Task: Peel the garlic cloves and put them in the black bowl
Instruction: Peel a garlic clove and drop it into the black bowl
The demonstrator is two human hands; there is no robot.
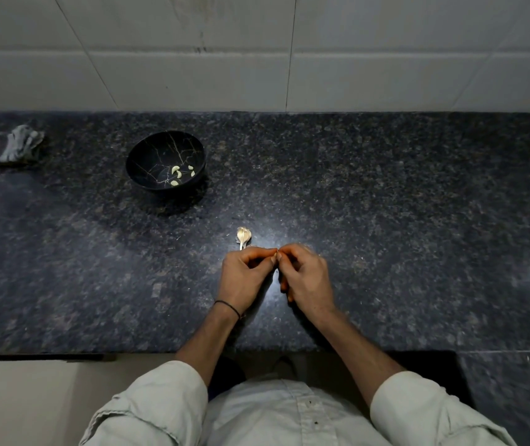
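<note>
Both hands meet over the middle of the dark stone counter (pixel 386 220), close to its near edge. My left hand (pixel 246 275) has its fingers curled in, with thumb and forefinger pointing right. My right hand (pixel 307 278) mirrors it, fingers tucked under and its thumb and forefinger pointing left. The tips of the two hands press against each other, and between them they pinch a pale sliver (pixel 277 251). It is too small for me to tell whether it is a clove or only skin; the rest of it is hidden by my fingers.

Just beyond my left hand lies what remains of the garlic head (pixel 243 235), papery and pale, its stalk pointing back toward my knuckles and nearly touching them.

Further off to the left stands the black bowl (pixel 147 149), upright, well apart from my hands. Several peeled cloves (pixel 175 170) lie loose on its bottom, toward its right side.

At the far left of the counter, near the white tiled wall (pixel 192 75), sits a crumpled cloth (pixel 12 146). A thin dark thread (pixel 228 308) circles my left wrist, and my pale sleeves (pixel 160 403) are rolled up to the elbows.
</note>
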